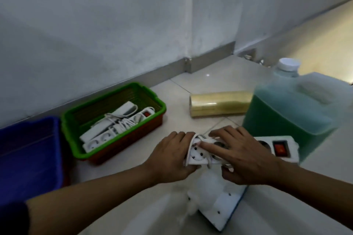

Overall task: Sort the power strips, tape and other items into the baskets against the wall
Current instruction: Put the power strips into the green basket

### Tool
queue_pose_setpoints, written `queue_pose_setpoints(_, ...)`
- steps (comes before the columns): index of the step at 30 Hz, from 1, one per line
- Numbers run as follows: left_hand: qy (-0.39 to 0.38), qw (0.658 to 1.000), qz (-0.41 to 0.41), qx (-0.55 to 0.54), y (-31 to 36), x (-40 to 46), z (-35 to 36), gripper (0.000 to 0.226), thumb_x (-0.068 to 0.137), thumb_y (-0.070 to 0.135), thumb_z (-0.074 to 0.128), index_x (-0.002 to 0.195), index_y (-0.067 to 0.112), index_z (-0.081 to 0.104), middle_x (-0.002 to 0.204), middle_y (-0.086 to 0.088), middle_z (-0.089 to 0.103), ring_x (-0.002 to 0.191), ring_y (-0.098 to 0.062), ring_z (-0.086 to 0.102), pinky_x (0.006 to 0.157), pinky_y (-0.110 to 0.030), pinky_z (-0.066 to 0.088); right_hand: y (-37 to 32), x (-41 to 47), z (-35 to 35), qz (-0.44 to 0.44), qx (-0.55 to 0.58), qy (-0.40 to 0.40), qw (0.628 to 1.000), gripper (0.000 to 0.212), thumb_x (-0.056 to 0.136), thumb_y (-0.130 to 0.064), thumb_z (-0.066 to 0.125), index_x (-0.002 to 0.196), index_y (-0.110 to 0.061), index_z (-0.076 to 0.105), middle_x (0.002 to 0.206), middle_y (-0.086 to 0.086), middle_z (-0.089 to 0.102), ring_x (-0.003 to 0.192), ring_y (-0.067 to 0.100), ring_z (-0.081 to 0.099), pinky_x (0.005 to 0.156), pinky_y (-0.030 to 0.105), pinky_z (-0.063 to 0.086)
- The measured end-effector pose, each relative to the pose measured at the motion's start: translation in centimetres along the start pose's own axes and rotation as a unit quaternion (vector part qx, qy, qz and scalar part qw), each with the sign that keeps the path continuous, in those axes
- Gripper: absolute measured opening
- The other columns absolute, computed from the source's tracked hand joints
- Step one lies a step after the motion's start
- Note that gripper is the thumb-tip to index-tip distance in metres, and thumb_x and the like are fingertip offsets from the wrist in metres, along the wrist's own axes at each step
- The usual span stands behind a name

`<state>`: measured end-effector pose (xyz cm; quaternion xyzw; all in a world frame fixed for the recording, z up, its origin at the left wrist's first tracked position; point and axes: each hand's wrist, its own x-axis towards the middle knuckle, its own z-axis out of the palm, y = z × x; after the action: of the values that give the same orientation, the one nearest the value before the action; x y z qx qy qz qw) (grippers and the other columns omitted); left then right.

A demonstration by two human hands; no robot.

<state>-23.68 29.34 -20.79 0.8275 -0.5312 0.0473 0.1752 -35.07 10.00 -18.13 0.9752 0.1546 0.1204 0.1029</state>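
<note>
A white power strip with a red switch lies across the floor in front of me, its cord wound around the body. My left hand grips its left end. My right hand lies over its middle, fingers spread on the sockets and thumb under the edge. Against the wall, a green basket holds several white power strips with bundled cords. A blue basket stands to its left. A roll of yellowish tape lies on its side on the tiles.
A large translucent jug of green liquid with a white cap stands at the right, just behind the strip. A white panel with small dark dots lies below my hands. Pale floor tiles run to the grey wall skirting.
</note>
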Motion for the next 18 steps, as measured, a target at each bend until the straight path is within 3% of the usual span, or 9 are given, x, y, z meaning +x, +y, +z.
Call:
queue_pose_setpoints(5, 0.047, 0.993, -0.108, 0.012, -6.4, -3.5, -3.6, 0.072, 0.072, 0.057, 0.064, 0.132, 0.02, 0.047, 0.123, -0.001, 0.06, 0.108, -0.021, 0.056, 0.093, -0.029, 0.045, -1.6, 7.5, 0.8, 0.004, 0.031, 0.074, 0.997, 0.076, 0.064, -0.043, 0.073, 0.131, -0.026, 0.043, 0.122, 0.016, 0.057, 0.108, 0.03, 0.054, 0.088, 0.046, 0.049)
queue_pose_setpoints(11, 0.101, 0.969, -0.224, 0.03, -13.9, -7.5, -6.8, 0.07, 0.07, 0.057, 0.066, 0.129, 0.024, 0.047, 0.119, -0.001, 0.061, 0.106, -0.021, 0.056, 0.088, -0.032, 0.046, -3.2, 15.8, 1.8, 0.053, 0.021, 0.115, 0.992, 0.069, 0.076, -0.038, 0.064, 0.14, -0.037, 0.039, 0.137, 0.018, 0.05, 0.128, 0.037, 0.044, 0.103, 0.06, 0.032)
queue_pose_setpoints(15, 0.133, 0.949, -0.28, 0.064, -19.6, -8.8, -7.6, 0.069, 0.068, 0.062, 0.059, 0.126, 0.025, 0.046, 0.11, 0.001, 0.062, 0.097, -0.02, 0.057, 0.081, -0.036, 0.049, -5.6, 20.8, 3.6, 0.076, 0.104, 0.07, 0.989, 0.072, 0.077, -0.033, 0.063, 0.143, -0.035, 0.034, 0.148, 0.016, 0.037, 0.137, 0.037, 0.033, 0.106, 0.059, 0.033)
queue_pose_setpoints(18, 0.136, 0.931, -0.32, 0.111, -23.7, -8.7, -7.4, 0.073, 0.069, 0.07, 0.052, 0.127, 0.025, 0.047, 0.11, -0.001, 0.061, 0.099, -0.023, 0.054, 0.082, -0.038, 0.047, -7.2, 24.2, 6.0, 0.095, 0.15, -0.004, 0.984, 0.069, 0.085, -0.042, 0.054, 0.146, -0.037, 0.022, 0.157, 0.009, 0.018, 0.143, 0.031, 0.019, 0.112, 0.058, 0.021)
